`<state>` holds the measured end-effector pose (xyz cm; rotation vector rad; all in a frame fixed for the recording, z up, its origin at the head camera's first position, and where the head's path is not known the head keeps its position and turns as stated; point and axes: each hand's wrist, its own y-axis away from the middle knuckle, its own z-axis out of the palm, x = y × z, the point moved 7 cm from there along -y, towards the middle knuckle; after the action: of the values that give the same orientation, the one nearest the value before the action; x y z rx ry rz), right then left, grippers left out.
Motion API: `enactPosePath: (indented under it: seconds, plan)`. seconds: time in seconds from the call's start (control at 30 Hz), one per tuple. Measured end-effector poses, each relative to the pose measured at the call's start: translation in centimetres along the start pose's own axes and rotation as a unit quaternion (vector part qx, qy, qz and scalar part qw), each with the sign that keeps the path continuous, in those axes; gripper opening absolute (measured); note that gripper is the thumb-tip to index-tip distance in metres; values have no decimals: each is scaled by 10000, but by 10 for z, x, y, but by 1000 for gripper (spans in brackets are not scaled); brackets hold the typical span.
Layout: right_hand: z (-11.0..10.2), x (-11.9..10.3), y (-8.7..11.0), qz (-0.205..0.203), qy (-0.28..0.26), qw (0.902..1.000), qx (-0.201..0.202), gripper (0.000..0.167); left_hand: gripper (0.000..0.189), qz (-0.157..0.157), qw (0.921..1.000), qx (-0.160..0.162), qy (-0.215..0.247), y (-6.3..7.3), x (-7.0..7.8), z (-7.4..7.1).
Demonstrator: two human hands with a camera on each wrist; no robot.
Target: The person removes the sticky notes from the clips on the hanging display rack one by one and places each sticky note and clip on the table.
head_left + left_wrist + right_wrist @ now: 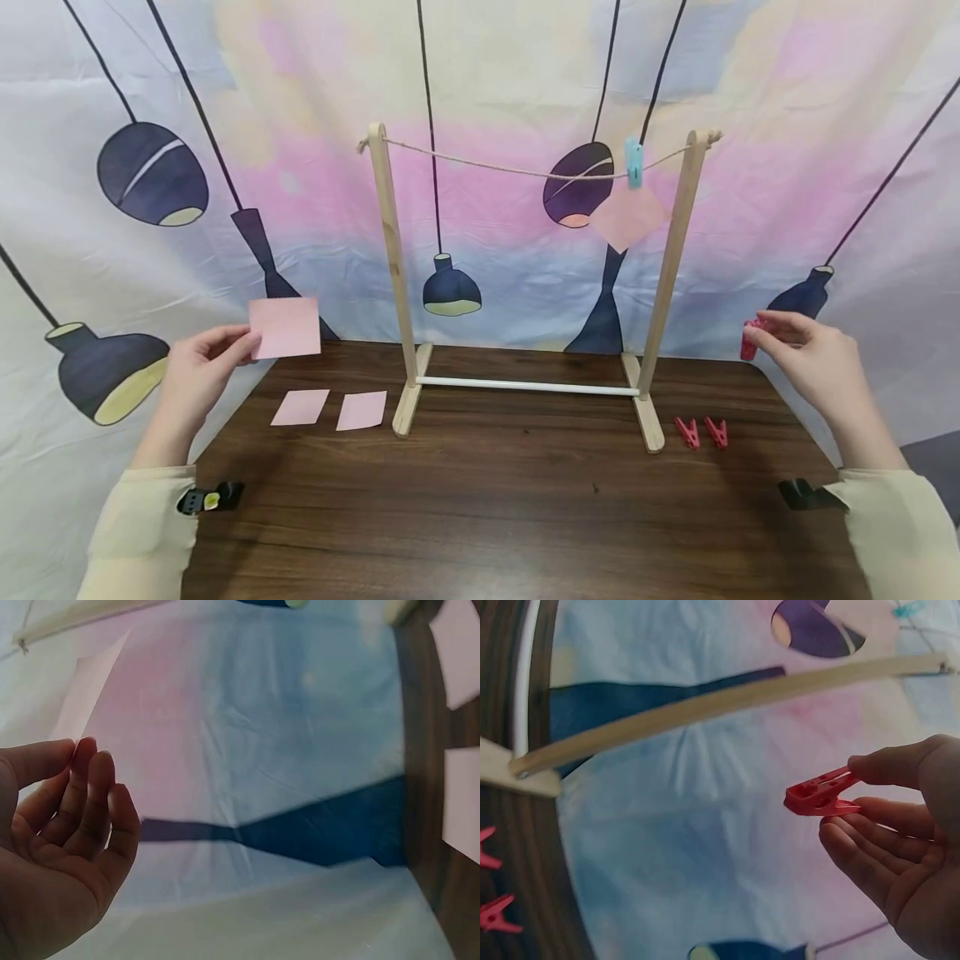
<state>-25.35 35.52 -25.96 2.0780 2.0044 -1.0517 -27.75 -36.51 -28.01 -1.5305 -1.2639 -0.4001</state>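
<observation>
My left hand (201, 367) pinches a pink paper square (288, 327) by its edge between thumb and fingers, raised above the table's left side. On the right, my right hand (813, 354) holds a red clothespin (821, 793) by its handle end between thumb and fingers, also up in the air. Between the hands stands a wooden frame (392, 250) with a string (495, 167) tied across its two posts. From the string's right part hangs another pink paper (628, 218), held at its corner by a light blue clothespin (633, 162).
Two pink paper squares (300, 407) lie on the dark wooden table (487, 500), left of the frame's foot. Two red clothespins (687, 432) lie right of the other foot. A white rod (525, 386) joins the feet. Behind hangs a lamp-patterned cloth (510, 75).
</observation>
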Motion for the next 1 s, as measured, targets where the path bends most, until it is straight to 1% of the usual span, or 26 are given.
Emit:
enactPosePath:
  seconds: [0.1,0.17,0.23,0.3,0.43,0.5,0.6,0.73,0.77,1.0]
  plan:
    - [7,18,7,116,49,9997,-228,62,27,-280,9991,-180,-249,6,-17,-5]
    - [11,30,12,168,191,9991,-349,63,37,-419,9977,-280,-454,10,-28,-7]
    - [15,41,17,157,316,9985,-423,62,46,-524,9960,-357,-631,14,-38,-7]
    - [18,51,22,128,398,9981,-461,61,50,-599,9943,-440,-767,18,-47,-7]
    - [30,72,30,148,444,9970,-621,60,52,-814,9879,-727,-1099,26,-65,-5]
    - [39,80,34,174,472,9955,-797,59,52,-919,9833,-879,-1303,30,-74,-5]
    - [55,91,39,281,497,9919,-1139,60,50,-953,9759,-1122,-1612,36,-86,-5]
    - [73,103,47,493,468,9854,-1561,62,45,-942,9699,-1412,-1748,41,-101,-3]
    - [77,106,48,537,470,9840,-1635,62,45,-991,9682,-1493,-1745,42,-104,-2]
    - [94,120,54,570,685,9740,-2084,59,46,-1351,9578,-1771,-1816,50,-125,-1]
